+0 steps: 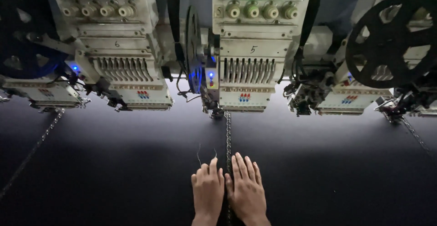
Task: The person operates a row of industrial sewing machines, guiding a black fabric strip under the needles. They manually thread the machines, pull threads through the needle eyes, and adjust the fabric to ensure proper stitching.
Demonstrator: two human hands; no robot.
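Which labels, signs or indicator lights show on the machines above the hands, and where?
Small red-and-blue badge label: low on the middle cream embroidery head, rectangular.
Matching badge: low on the left head.
Matching badge: low on the right head.
Handwritten digit mark: middle head's grey plate.
Blue indicator light: beside the middle head.
No packages or screens.
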